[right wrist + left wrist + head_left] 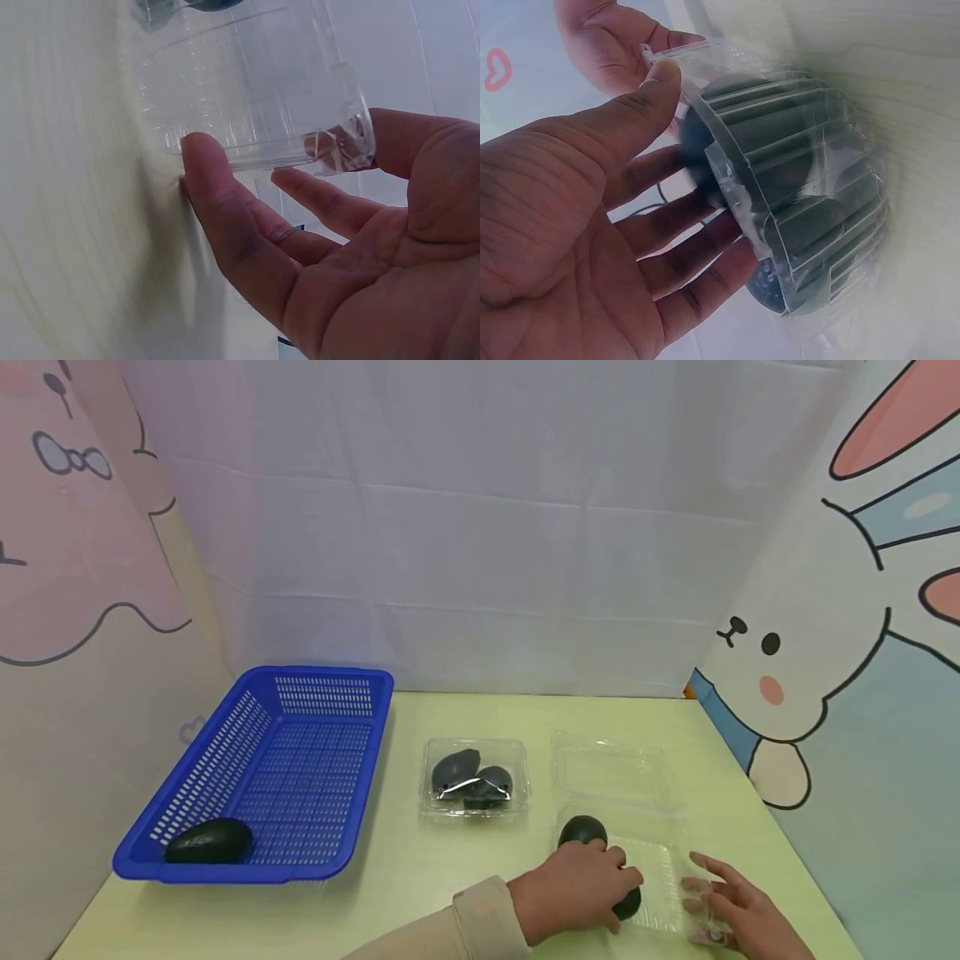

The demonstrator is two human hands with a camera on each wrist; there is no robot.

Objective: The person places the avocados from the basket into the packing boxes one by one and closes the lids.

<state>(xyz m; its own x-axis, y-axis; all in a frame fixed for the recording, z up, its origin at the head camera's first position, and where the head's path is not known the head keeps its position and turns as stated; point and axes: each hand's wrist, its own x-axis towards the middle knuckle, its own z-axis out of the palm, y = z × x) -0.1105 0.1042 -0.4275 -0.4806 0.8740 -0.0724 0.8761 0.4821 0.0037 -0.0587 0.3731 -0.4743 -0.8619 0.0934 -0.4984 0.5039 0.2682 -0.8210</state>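
Note:
My left hand (573, 889) curls over a dark green avocado (628, 904) in an open clear plastic box (660, 881); its thumb lies by the box rim in the left wrist view. A second avocado (582, 829) shows just beyond the knuckles. Through the ridged wall I see both avocados (757, 142) inside the box. My right hand (750, 910) holds the box's right side. In the right wrist view, one finger (206, 161) touches the outer wall and the thumb sits at a corner, partly seen through the plastic.
A blue plastic basket (363, 777) stands at the left with one avocado (210, 841) in its front left corner. Mid-table is a closed clear box (517, 777) holding several avocados. The open box's lid (611, 772) lies back on the table (420, 893).

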